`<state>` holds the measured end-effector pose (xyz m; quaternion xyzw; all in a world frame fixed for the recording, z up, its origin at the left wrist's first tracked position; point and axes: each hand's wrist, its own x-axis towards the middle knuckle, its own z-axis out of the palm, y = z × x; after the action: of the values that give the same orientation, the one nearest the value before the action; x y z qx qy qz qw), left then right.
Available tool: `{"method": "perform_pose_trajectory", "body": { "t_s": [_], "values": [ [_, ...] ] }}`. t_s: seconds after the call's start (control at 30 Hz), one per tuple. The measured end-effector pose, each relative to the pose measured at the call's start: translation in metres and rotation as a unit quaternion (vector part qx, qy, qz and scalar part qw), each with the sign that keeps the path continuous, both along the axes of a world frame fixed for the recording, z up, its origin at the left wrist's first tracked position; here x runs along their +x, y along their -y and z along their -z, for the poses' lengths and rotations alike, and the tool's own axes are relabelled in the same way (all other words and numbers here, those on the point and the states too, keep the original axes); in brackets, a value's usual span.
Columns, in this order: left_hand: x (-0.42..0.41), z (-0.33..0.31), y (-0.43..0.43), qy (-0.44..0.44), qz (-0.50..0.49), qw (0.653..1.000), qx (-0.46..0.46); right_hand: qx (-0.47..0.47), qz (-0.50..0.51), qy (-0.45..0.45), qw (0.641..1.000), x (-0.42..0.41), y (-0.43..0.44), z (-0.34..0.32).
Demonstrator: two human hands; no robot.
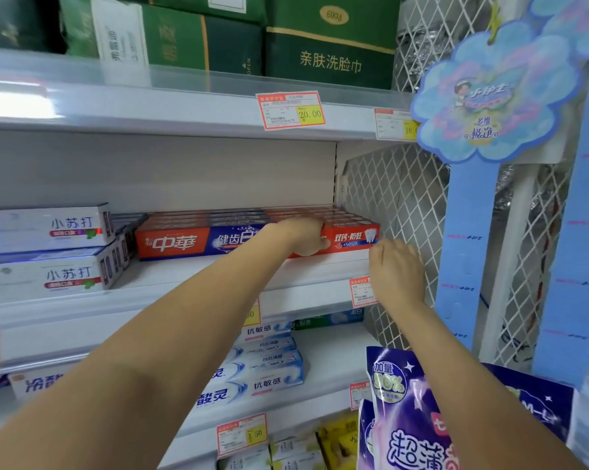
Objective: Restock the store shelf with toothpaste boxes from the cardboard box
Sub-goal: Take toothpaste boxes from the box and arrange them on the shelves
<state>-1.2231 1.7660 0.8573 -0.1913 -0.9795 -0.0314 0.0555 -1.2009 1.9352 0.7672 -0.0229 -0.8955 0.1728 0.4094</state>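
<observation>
Left hand (305, 234) was stretched across onto the middle shelf (201, 273), gripping the front red toothpaste box (177, 243) toward its right end, fingers curled over the top edge and thumb on the front face. That box lay flat and lengthwise near the shelf's front, its right end close to the white mesh panel (401, 198). More red boxes (218, 217) of the same kind lay in rows right behind it, packed together. Right hand (396, 271) hovered just beside the box's right end, back of the hand to the camera, fingers loose and fairly straight, holding nothing. Whether its fingertips touched the box could not be told. Stacked white toothpaste boxes (45, 228) stood just left of the red ones on the same shelf. A red-framed shelf label (361, 291) hung on the front rail, partly covered by the right hand. The shelf above carried dark green packs (330, 59), with a 20.00 price tag (291, 110) on its rail. The shelf below held stacked blue-and-white toothpaste boxes (269, 368). A blue cloud-shaped sign (490, 96) hung on the right, in front of the mesh. Purple packets (405, 418) showed at lower right, partly behind the right forearm.
</observation>
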Motion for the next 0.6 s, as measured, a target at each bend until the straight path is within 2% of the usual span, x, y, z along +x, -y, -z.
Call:
{"method": "perform_pose_trajectory", "body": {
  "t_s": [0.07,0.17,0.27,0.3,0.37,0.5,0.6],
  "values": [
    [0.007,0.000,0.004,-0.029,-0.003,1.000,0.012,-0.010,-0.009,0.004,1.000,0.001,-0.001,-0.002],
    [0.046,0.003,0.018,-0.147,0.018,0.985,0.085,-0.035,-0.018,-0.005,0.999,0.012,0.005,-0.008],
    [0.113,0.030,0.047,-0.257,0.086,0.931,0.244,-0.071,-0.083,-0.124,0.986,0.049,0.029,-0.010],
    [0.136,0.044,0.060,-0.275,0.104,0.909,0.297,-0.079,-0.129,-0.167,0.974,0.066,0.041,-0.008],
    [0.174,0.076,0.086,-0.277,0.118,0.882,0.364,-0.074,-0.235,-0.184,0.952,0.101,0.065,0.002],
    [0.221,0.157,0.140,-0.217,0.052,0.888,0.402,0.000,-0.384,-0.068,0.921,0.152,0.125,0.056],
    [0.251,0.227,0.180,-0.160,-0.036,0.899,0.406,0.077,-0.408,0.086,0.906,0.166,0.168,0.125]
  ]
}}
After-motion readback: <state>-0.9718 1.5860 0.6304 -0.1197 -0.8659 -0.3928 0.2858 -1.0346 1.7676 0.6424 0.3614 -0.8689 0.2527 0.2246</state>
